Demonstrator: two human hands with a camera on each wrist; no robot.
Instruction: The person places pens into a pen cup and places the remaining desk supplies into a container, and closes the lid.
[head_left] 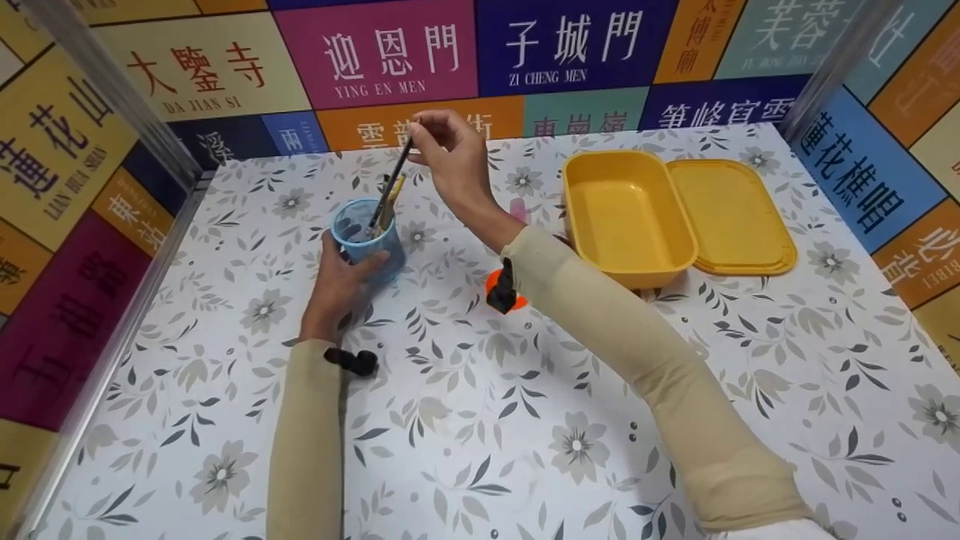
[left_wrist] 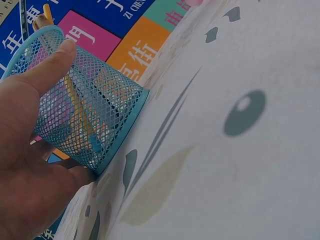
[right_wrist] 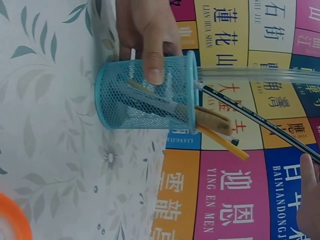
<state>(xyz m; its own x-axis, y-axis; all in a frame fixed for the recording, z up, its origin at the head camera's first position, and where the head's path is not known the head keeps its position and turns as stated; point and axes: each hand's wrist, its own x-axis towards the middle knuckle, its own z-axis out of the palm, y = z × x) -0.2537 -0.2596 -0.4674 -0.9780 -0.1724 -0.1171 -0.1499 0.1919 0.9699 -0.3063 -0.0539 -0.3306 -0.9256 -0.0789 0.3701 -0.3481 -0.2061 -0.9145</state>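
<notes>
My left hand (head_left: 337,285) grips a light blue mesh pencil cup (head_left: 386,262), which stands upright on the table. In the left wrist view the thumb lies across the cup's mesh near the rim (left_wrist: 52,30). My right hand (head_left: 454,161) is raised above and to the right of the cup and pinches a dark pencil (head_left: 399,166) by its upper end. The pencil slants down, its silvery lower end right at the cup's rim in the right wrist view. A thin yellow stick (right_wrist: 235,149) and a flat brown piece (right_wrist: 212,121) stick out of the cup.
A yellow rectangular box (head_left: 630,217) stands uncovered on the right, its yellow lid (head_left: 739,217) lying beside it. An orange round object (head_left: 495,281) and a small pink object (head_left: 517,208) are partly hidden by my right arm. Lettered panels (head_left: 390,52) border the flowered tabletop.
</notes>
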